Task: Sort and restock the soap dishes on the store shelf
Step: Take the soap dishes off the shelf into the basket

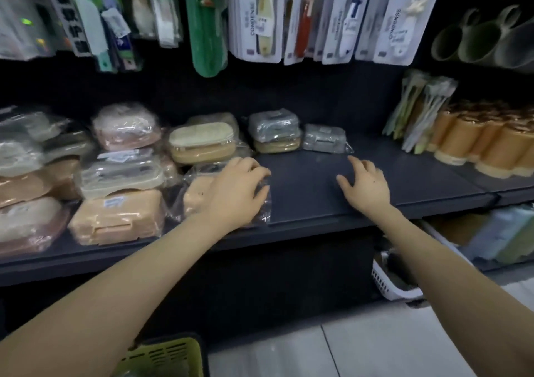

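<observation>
Judged as the sorting step: shifting or setting down one wrapped dish at the front edge of the shelf [318, 191]. Over a peach soap dish [198, 194] in clear wrap lies the left hand [239, 191], fingers [260, 174] curled down over its 3 o'clock end, with crinkled plastic showing beneath and beyond the fingertips. Dish body mostly at 9 o'clock of the palm, partly hidden under it.

Over bare shelf at 3 o'clock of that, the right hand [365, 187], well apart from any dish, fingers spread and holding nothing. Cannot tell whether touching the surface or just above it. At 11 o'clock of its fingertips, a grey soap dish [323, 139], and just beside that a grey-over-tan stack [274, 132]. More stacks of peach, cream and pink dishes crowd toward 9 o'clock.

Next move probably calls for sliding or lifting the peach dish toward like-coloured stock, or into the bare stretch at 3 o'clock. Needs a firm hold through slippery wrap, and care not to nudge the cream-over-tan stack [200, 143] at 12 o'clock of the hand.
</observation>
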### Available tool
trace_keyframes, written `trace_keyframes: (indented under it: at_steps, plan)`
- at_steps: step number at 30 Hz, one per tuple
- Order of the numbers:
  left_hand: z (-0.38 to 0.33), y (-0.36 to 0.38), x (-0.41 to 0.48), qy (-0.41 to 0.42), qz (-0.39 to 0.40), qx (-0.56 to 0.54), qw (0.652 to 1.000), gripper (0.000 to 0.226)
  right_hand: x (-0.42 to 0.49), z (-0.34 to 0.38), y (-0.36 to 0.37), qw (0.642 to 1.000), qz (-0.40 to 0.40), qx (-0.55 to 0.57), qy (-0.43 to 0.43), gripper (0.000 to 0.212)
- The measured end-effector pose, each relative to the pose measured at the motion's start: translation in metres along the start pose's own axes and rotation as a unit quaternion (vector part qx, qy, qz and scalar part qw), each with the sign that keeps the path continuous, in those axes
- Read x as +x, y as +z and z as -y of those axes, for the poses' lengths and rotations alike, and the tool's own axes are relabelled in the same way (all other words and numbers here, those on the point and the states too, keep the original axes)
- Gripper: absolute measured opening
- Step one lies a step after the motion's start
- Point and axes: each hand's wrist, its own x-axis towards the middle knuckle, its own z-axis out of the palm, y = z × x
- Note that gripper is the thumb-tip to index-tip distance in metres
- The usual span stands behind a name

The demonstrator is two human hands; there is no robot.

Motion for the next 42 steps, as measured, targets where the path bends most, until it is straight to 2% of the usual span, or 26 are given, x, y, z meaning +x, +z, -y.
trace_keyframes:
  at_steps: [5,8,11,14,18,21,23,24,26,29,31,32,36,39,42]
  plan:
    - [0.013,0.038,0.081,-0.038,0.020,0.044,0.998,0.039,0.064,-0.015,0.036,0.999,0.018,-0.036,-0.002,0.060]
    - [0.021,0.058,0.122,-0.064,0.023,0.075,0.995,0.043,0.101,-0.022,0.056,0.999,-0.002,-0.033,-0.009,0.062]
    - [0.027,0.078,0.157,-0.090,0.064,0.144,0.983,0.048,0.133,-0.026,0.071,0.998,-0.041,-0.022,-0.035,0.066]
    - [0.033,0.098,0.185,-0.103,0.111,0.179,0.972,0.060,0.157,-0.028,0.081,0.999,-0.025,-0.025,-0.039,0.072]
    - [0.033,0.109,0.209,-0.160,0.142,0.193,0.957,0.071,0.163,-0.028,0.084,0.997,-0.005,-0.060,-0.042,0.067]
    - [0.027,0.112,0.208,-0.147,0.088,0.221,0.960,0.067,0.145,-0.027,0.076,0.982,-0.113,-0.134,-0.077,0.064]
    - [0.023,0.107,0.206,-0.123,0.037,0.232,0.964,0.064,0.131,-0.031,0.065,0.959,-0.218,-0.147,-0.101,0.058]
    - [0.022,0.103,0.207,-0.116,0.025,0.232,0.966,0.062,0.125,-0.034,0.061,0.956,-0.236,-0.144,-0.103,0.059]
    - [0.022,0.097,0.208,-0.123,0.045,0.214,0.968,0.062,0.117,-0.043,0.057,0.964,-0.210,-0.133,-0.099,0.068]
    - [0.036,0.098,0.211,-0.179,0.134,0.127,0.966,0.078,0.114,-0.054,0.053,0.995,-0.064,-0.028,-0.072,0.084]
    - [0.047,0.102,0.214,-0.185,0.168,0.090,0.964,0.085,0.114,-0.060,0.046,0.994,0.033,0.100,-0.042,0.079]
    - [0.050,0.102,0.214,-0.182,0.171,0.088,0.964,0.083,0.114,-0.061,0.046,0.990,0.044,0.129,-0.040,0.075]
    - [0.044,0.099,0.211,-0.184,0.148,0.123,0.964,0.068,0.108,-0.063,0.046,0.994,-0.015,0.098,-0.041,0.071]
    - [0.040,0.099,0.207,-0.181,0.126,0.136,0.966,0.065,0.099,-0.061,0.042,0.996,-0.030,0.080,-0.016,0.071]
    - [0.032,0.096,0.204,-0.181,0.104,0.136,0.968,0.064,0.085,-0.061,0.033,0.993,-0.045,0.109,0.020,0.070]
